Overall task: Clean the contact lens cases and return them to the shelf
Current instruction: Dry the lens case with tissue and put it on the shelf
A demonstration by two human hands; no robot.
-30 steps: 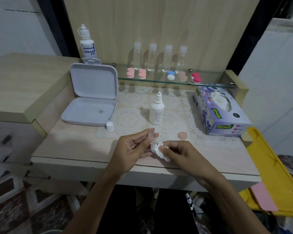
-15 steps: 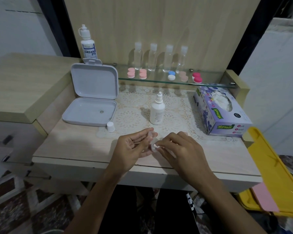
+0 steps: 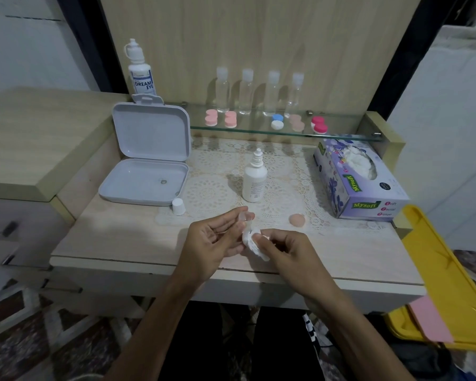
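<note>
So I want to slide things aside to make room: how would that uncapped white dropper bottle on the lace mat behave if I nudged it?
The dropper bottle stands tall on a narrow base, so it would probably tip rather than slide. The lace mat may snag its base, adding to that. Its small white cap lies apart, so a fall could spill liquid.

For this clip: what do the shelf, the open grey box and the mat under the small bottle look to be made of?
Shelf: clear glass, with a greenish edge and the things beneath showing through.
Open grey box: moulded plastic, matte, with rounded corners and a hinged lid.
Mat: probably vinyl or crocheted lace, judging by the white openwork pattern; the frame cannot settle which.
</note>
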